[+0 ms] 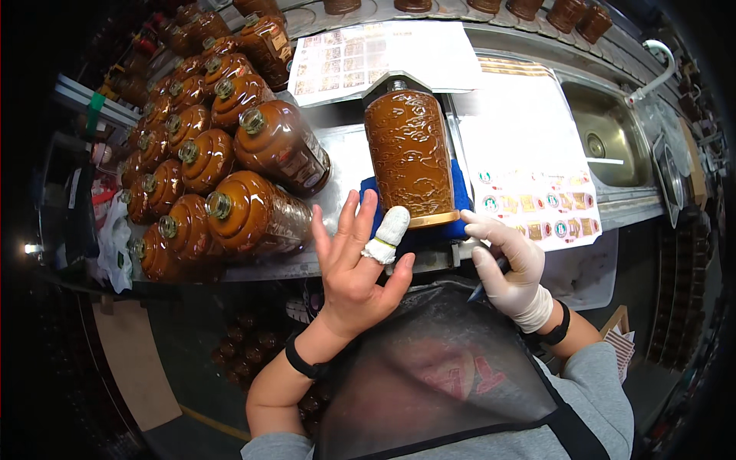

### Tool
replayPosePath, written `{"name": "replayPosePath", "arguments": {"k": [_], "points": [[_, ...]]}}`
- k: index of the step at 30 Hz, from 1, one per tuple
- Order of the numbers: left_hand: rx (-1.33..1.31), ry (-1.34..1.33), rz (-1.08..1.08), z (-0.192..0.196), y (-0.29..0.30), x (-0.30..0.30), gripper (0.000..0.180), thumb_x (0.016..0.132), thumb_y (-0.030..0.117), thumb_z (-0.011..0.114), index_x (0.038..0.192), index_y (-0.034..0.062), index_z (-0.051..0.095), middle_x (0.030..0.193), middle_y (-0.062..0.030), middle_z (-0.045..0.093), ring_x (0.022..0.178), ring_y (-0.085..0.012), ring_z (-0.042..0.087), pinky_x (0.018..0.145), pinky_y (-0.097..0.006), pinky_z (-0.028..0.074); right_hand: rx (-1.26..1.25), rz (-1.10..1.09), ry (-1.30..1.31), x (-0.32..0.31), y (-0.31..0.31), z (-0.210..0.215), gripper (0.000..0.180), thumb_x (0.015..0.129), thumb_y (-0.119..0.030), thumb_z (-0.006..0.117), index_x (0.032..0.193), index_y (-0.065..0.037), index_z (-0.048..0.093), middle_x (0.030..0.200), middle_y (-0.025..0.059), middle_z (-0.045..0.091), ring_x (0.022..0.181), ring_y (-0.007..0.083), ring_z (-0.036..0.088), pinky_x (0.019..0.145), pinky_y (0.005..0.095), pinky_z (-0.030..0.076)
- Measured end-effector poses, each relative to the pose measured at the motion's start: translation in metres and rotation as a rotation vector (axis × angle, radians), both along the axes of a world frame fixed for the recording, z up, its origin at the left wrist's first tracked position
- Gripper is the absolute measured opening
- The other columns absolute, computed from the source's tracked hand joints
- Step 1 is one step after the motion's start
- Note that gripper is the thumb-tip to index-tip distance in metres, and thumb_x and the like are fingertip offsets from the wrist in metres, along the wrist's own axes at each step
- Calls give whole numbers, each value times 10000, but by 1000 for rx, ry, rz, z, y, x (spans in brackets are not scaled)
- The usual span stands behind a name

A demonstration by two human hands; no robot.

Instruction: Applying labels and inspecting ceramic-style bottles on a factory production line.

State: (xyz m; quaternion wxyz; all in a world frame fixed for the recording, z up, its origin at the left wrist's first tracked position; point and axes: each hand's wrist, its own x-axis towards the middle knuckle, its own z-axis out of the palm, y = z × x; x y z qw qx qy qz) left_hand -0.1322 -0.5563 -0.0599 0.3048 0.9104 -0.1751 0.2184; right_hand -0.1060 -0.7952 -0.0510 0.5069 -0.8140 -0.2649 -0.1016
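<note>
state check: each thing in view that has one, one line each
left hand: bare, open, fingers spread, holding nothing
finger cot: on one left finger
right hand: gloved, curled around a thin dark tool
brown bottle: lying on the blue cloth, neck away from the person, apart from both hands
stacked bottles: lying on their sides, caps on
sticker sheet: flat on the counter
sink: tap not running

Brown bottle [409,153] lying on blue cloth [460,188]; hands [353,264] open beside.
</note>
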Motion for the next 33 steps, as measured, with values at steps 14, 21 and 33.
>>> {"name": "replayPosePath", "arguments": {"k": [14, 21, 33], "points": [[254, -128, -80, 29, -33, 22, 292, 739, 203, 778, 1006, 84, 764, 1420, -154, 572, 1368, -472, 432, 1092, -725, 183, 310, -165, 410, 10, -2, -23, 231, 932, -11, 578, 1141, 18, 673, 985, 33, 692, 653, 15, 521, 610, 183, 436], [197, -92, -178, 56, -55, 46, 188, 779, 207, 779, 824, 37, 713, 1271, -186, 644, 1267, -387, 548, 1091, -670, 269, 261, -201, 596, 15, -3, -20, 341, 874, 44, 526, 1201, 14, 616, 1019, 82, 705, 659, 53, 587, 628, 226, 498], [6, 124, 362, 45, -22, 153, 408, 973, 372, 555, 922, -31, 602, 933, -253, 663, 887, -461, 631, 811, -544, 492, -168, -104, 263, 33, 29, -12, 816, 722, -217, 854, 1397, -47, 427, 1157, 154, 657, 1027, 316, 677, 860, 384, 540]]}}
